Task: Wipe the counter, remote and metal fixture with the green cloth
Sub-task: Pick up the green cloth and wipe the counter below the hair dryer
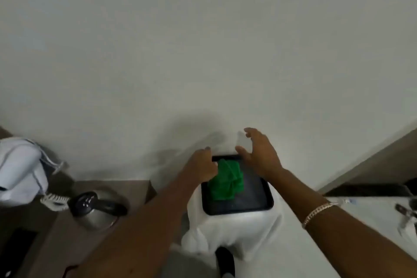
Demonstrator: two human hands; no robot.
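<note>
A crumpled green cloth (226,181) lies on a black tray (257,196), which rests on a small stand draped in white fabric (237,230). My left hand (203,168) is closed on the left part of the cloth at the tray's far left corner. Just above the tray's far right corner my right hand (257,153) hovers with fingers spread, holding nothing. A bracelet is on my right wrist. I cannot pick out a remote or the metal fixture for certain.
A brown counter (67,232) at left carries a steel kettle (99,209) with a black handle, a coiled white cord (54,201) and a white appliance (20,169). A white surface (370,221) with small items runs at right. A plain wall (203,52) stands close ahead.
</note>
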